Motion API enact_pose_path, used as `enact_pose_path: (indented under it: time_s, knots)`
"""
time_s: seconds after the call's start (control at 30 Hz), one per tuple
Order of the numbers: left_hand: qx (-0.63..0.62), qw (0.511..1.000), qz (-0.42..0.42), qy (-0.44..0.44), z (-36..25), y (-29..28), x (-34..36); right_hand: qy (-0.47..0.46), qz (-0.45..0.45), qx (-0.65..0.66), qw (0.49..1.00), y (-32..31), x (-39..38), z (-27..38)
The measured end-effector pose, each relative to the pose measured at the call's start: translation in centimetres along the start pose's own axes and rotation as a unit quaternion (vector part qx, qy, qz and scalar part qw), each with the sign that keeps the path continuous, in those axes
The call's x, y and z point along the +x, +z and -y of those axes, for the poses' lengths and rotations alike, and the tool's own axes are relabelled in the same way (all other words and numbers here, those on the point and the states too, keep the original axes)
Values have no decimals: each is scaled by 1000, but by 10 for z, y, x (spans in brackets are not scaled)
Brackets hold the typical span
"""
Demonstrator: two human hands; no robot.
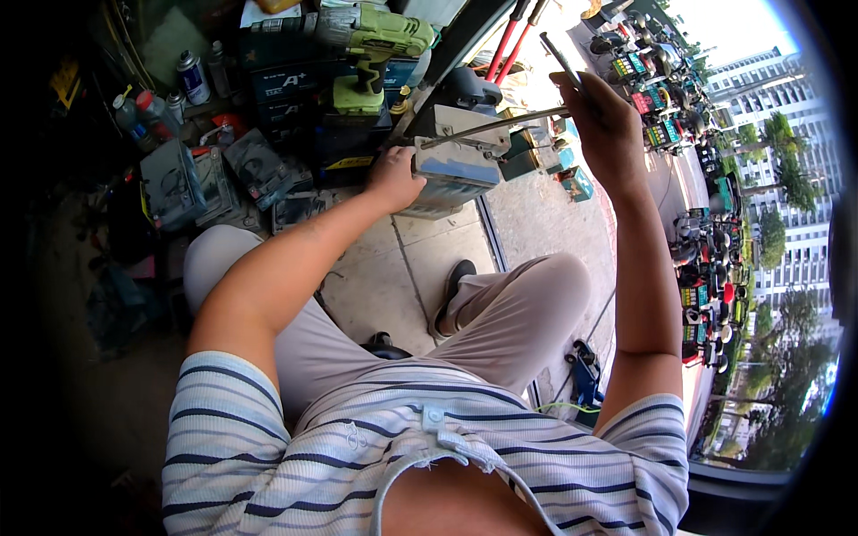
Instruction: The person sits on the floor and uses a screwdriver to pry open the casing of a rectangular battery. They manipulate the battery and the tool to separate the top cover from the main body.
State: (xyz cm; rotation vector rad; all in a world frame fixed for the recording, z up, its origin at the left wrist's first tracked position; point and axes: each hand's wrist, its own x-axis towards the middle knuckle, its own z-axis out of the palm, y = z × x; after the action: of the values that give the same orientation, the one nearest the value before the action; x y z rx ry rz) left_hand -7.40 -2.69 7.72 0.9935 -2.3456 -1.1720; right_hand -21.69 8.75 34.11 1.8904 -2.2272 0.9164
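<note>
My right hand (pixel 603 125) is raised at the right, closed round a long metal tool (pixel 560 55). One thin bar sticks up from the fist. Another long thin bar (pixel 487 127) runs leftward from the hand to the top of a grimy grey box (pixel 456 174) with a blue band, beside a pale upper panel (pixel 465 121). My left hand (pixel 396 180) grips the near left side of this box, its fingers curled against the corner. Whether the bar's tip touches the box or rests inside it, I cannot tell.
A green power drill (pixel 366 45) stands on stacked dark boxes (pixel 295 85). Spray cans (pixel 192 76), bottles and dusty grey blocks (pixel 170 183) crowd the left. A floor rail (pixel 492 232) crosses the tiles. Red-handled cutters (pixel 508 45) lean behind, and parked scooters (pixel 652 98) line the outside.
</note>
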Motion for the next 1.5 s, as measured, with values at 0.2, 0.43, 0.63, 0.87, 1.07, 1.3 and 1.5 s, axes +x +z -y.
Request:
enact_pose_path:
  time_s: [0.2, 0.43, 0.63, 0.87, 1.07, 1.3, 1.5]
  knots:
    - [-1, 1000, 9, 4, 4, -1, 0, -20, 2, -25, 999, 11, 11, -1]
    - [3, 1000, 17, -19, -5, -3, 0, -9, 37, -88, 995, 5, 20, -2]
    - [4, 1000, 7, -10, -3, 2, 1, -26, 46, -90, 995, 7, 26, -8]
    - [13, 1000, 10, -12, -9, 1, 0, -32, 61, -101, 993, 5, 35, -14]
    - [42, 999, 10, -16, -11, 3, -1, -21, 93, -118, 988, 4, 56, -17]
    - [47, 999, -2, -18, -15, 5, -3, 34, 133, -85, 987, 10, 78, -7]
    - [44, 999, -14, -25, -19, 7, -4, 116, 201, -47, 972, 8, 102, -14]
